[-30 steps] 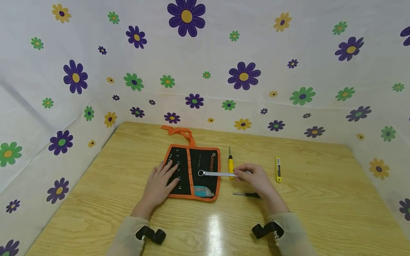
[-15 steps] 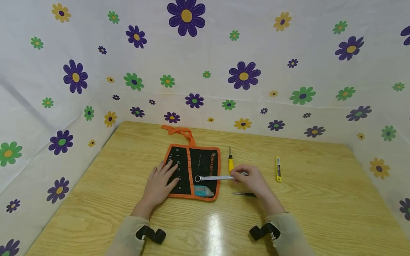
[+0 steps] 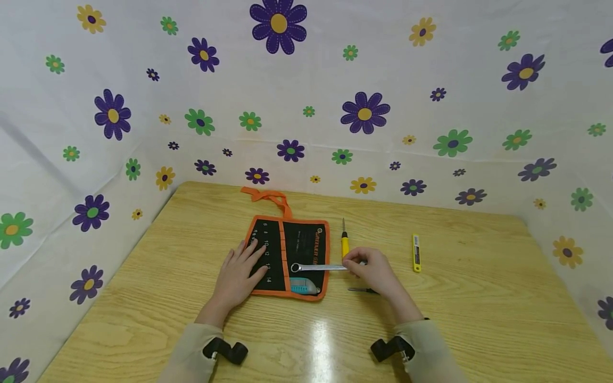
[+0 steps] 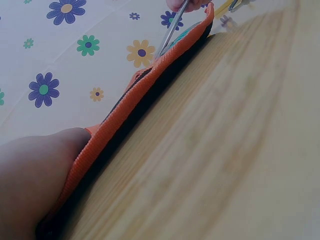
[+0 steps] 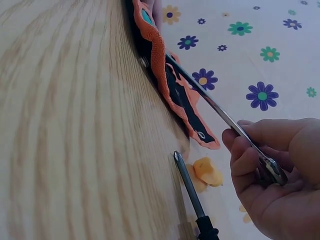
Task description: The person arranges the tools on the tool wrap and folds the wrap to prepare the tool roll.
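A black tool pouch (image 3: 306, 242) with orange edging and numbered pockets lies unfolded on the table. My left hand (image 3: 235, 276) rests on its left half, fingers spread. Between thumb and fingers, my right hand (image 3: 375, 270) pinches one end of a steel combination wrench (image 3: 321, 267); its ring end is over the pouch beside the pocket seam. In the right wrist view the wrench (image 5: 215, 107) slants from my fingers toward the pouch. A teal-and-grey utility knife (image 3: 303, 286) sits in the lowest pocket.
Right of the pouch lies a yellow-handled screwdriver (image 3: 345, 246), partly behind my right hand. A black-handled screwdriver (image 5: 192, 187) lies nearer, partly hidden in the head view. Farther right is a slim yellow cutter-like item (image 3: 416, 254). The orange tie (image 3: 270, 197) trails toward the back.
My right hand has shifted slightly left and toward me, bringing the wrench's ring end lower over the pouch, close to the pocket seam. My left hand stays in place.
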Demonstrator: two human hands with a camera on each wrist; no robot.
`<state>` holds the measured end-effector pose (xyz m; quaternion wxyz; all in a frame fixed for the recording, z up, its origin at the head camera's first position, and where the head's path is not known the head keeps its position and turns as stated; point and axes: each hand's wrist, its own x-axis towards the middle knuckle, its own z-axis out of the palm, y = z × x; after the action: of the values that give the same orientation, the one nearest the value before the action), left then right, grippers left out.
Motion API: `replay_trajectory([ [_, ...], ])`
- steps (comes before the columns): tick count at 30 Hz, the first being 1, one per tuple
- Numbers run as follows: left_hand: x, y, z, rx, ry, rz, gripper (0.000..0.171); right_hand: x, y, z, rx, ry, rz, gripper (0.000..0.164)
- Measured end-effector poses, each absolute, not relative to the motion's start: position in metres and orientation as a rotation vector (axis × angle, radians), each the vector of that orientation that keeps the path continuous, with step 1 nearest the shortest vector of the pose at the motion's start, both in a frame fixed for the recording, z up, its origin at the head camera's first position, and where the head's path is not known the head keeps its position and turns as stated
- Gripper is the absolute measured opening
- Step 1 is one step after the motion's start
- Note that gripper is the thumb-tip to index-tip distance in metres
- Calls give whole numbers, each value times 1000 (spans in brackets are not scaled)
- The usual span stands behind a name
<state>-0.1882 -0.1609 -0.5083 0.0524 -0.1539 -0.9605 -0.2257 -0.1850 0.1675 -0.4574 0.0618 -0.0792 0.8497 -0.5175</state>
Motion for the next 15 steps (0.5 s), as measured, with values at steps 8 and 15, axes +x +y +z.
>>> replay_trajectory([
  [8, -188, -161, -508, -470, -2923, -682, 56, -183, 162, -457, -281, 2540, -1567, 9],
  [15, -188, -161, -508, -462, -2931, -673, 56, -183, 155, -458, -214, 2551, -1573, 8],
])
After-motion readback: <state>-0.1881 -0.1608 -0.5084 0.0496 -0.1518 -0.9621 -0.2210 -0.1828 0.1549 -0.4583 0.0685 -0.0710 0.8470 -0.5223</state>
